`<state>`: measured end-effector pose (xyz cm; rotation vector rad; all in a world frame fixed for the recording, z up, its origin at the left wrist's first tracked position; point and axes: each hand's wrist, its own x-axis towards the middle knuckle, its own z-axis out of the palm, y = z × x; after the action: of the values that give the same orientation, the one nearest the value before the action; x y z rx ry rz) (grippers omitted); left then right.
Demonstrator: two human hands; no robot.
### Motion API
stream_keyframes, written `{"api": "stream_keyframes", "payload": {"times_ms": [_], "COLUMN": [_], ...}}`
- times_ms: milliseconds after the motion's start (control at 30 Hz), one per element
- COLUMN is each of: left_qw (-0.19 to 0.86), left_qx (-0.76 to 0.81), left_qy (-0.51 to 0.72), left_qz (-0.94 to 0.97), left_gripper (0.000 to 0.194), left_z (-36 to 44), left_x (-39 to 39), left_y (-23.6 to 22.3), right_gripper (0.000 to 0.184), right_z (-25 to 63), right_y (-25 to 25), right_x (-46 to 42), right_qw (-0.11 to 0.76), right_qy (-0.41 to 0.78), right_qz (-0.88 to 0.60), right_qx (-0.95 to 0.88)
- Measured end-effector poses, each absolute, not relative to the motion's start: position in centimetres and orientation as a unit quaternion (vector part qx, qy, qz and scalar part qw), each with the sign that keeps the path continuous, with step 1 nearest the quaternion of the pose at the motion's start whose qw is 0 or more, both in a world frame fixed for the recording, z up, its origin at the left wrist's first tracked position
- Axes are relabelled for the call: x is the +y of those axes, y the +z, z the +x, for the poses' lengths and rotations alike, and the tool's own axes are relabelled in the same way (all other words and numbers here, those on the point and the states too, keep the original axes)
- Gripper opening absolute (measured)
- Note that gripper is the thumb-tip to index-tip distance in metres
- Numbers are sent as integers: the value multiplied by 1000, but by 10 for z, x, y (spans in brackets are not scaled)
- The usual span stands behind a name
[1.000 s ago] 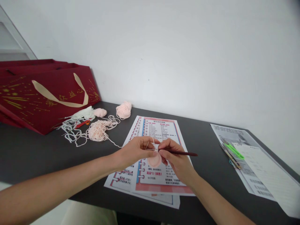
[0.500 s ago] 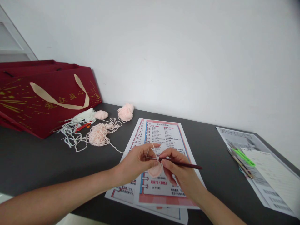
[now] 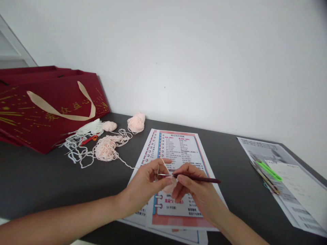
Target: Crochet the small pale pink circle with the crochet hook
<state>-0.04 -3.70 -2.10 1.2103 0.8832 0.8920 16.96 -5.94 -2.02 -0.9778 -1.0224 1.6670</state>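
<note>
Centrally, left hand palm-inward, right hand gripping crochet hook pen-style.

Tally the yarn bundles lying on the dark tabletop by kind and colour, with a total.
Compact pale-pink yarn balls: 2
Loosely tangled pale-pink yarn heap: 1
White yarn bundle with tangled strands: 1
Total: 4

open tabletop between colored sheets and gray papers, yarn and red bags blocking left, wall behind
</note>
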Motion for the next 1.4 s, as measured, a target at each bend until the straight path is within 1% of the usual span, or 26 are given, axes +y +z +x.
{"api": "stream_keyframes", "payload": {"times_ms": [200, 333, 500, 667, 733, 867, 1033, 1167, 1267, 1400], "left_qw": [716, 743, 772, 752, 729, 688, 704, 724, 710, 651], "left_qx": [367, 354, 294, 298, 309, 337, 336, 326, 329, 353], "left_qy": [371, 368, 358, 366, 381, 399, 388, 384, 390, 400], "left_qz": [464, 433, 435, 461, 478, 503, 491, 471, 486, 539], "left_gripper": [37, 32, 27, 19, 14, 4, 7, 7, 6, 5], "left_z": [-2, -2, -1, -2, -3, -5, -7, -9, -9, -10], "left_x": [-34, -36, -41, -43, -42, -39, -37, -37, -37, -41], "left_y": [-23, -23, -20, -15, -14, -14, -20, -26, -25, -19], "right_gripper": [19, 23, 23, 26, 28, 30, 27, 27, 27, 27], "right_z": [169, 167, 164, 162, 162, 161, 166, 171, 169, 164], "right_y": [-26, -26, -24, -26, -27, -24, -20, -22, -23, -22], "right_x": [-60, -62, -69, -68, -67, -65, -65, -64, -63, -64], "right_qw": [456, 448, 450, 445, 439, 390, 369, 356, 347, 341], "right_qy": [674, 657, 622, 631, 643, 668, 630, 615, 663, 748], "right_qz": [-392, -392, -405, -397, -398, -403, -441, -442, -428, -398], "right_qx": [-429, -463, -497, -495, -486, -489, -522, -547, -507, -407]}}
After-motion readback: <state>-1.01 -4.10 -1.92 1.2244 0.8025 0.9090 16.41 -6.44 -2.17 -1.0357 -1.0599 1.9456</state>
